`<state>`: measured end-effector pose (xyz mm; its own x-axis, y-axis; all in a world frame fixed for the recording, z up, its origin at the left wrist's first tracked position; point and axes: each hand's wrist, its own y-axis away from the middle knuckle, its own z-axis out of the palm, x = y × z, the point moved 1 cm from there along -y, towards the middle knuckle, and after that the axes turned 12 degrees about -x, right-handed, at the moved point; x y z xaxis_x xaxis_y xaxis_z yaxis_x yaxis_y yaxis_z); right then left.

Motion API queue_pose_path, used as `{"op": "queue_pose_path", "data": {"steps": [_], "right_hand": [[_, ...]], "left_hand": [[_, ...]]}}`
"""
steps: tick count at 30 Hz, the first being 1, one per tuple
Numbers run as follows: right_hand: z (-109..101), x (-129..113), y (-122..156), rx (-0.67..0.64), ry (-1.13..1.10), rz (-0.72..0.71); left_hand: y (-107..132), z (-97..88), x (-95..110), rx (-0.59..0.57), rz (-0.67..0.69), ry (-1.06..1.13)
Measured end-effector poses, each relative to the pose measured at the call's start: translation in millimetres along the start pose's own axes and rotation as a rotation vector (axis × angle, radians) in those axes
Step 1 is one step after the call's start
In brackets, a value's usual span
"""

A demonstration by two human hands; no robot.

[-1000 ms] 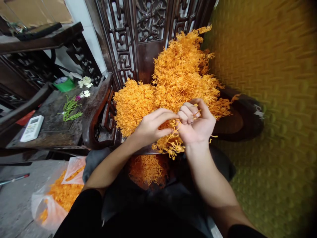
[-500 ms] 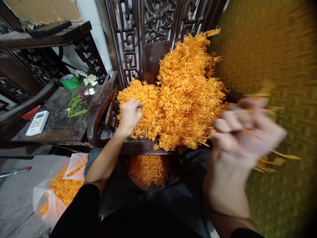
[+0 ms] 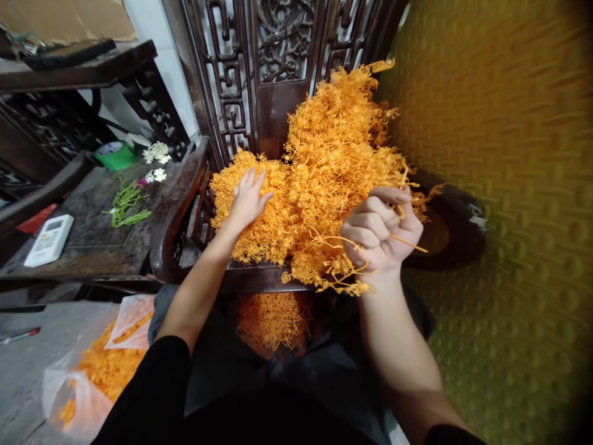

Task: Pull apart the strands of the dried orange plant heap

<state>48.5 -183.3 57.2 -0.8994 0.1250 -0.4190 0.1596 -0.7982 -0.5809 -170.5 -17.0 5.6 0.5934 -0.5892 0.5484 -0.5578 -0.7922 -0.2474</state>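
My right hand (image 3: 382, 228) is closed around thin orange sprigs; a bare orange stem (image 3: 407, 242) sticks out below the thumb, and curly ends hang to its left. It is raised in front of the tall heap of orange sprigs (image 3: 338, 148). Over a lower orange heap (image 3: 273, 228) on the left, my left hand (image 3: 249, 201) lies open, fingers spread. Whether its palm presses on the heap I cannot tell. Both heaps rest on a carved dark wooden chair (image 3: 273, 280).
Left of me, a wooden seat (image 3: 99, 247) holds a white remote control (image 3: 49, 240), green tape (image 3: 115, 156), green stems (image 3: 127, 204) and white flowers (image 3: 156, 152). A plastic bag (image 3: 83, 395) of orange bits sits on the floor. More orange sprigs (image 3: 273, 318) are below the chair. A textured yellow surface (image 3: 509, 185) borders the right.
My right hand has swung left, from over the yellow surface to before the tall heap, still gripping sprigs. My left hand has opened from a fist above the lower heap.
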Motion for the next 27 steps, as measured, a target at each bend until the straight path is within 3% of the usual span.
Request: {"op": "queue_pose_path", "data": {"steps": [1, 4, 5, 8, 11, 14, 17, 20, 23, 27], "right_hand": [[-5, -2, 1, -0.039, -0.037, 0.013], [-21, -7, 3, -0.096, -0.124, 0.011], [-26, -8, 4, -0.083, -0.149, -0.010], [-30, -7, 6, 0.044, -0.139, -0.100], [-16, -3, 7, 0.174, 0.200, -0.162], [0, -2, 6, 0.160, 0.705, -0.156], [5, -5, 6, 0.106, 0.936, -0.187], [2, -7, 6, 0.070, 0.898, -0.249], [-1, -6, 6, 0.079, 0.923, -0.277], [0, -5, 5, 0.148, 1.033, -0.280]], "left_hand": [[6, -0.3, 13, -0.074, 0.092, 0.121], [33, 5.4, 58, -0.481, 0.452, 0.570], [42, 8.3, 70, -0.536, 0.484, 0.675], [63, 18.8, 91, -0.598, 0.380, 0.960], [76, 26.4, 95, -0.643, 0.170, 1.093], [87, 22.7, 93, -0.453, -0.016, 0.843], [95, 12.2, 99, -0.242, -0.076, 0.534], [100, 12.8, 115, -0.155, 0.087, 0.501], [102, 29.5, 130, -0.044, 0.295, 0.509], [102, 49.8, 133, -0.018, 0.341, 0.483]]}}
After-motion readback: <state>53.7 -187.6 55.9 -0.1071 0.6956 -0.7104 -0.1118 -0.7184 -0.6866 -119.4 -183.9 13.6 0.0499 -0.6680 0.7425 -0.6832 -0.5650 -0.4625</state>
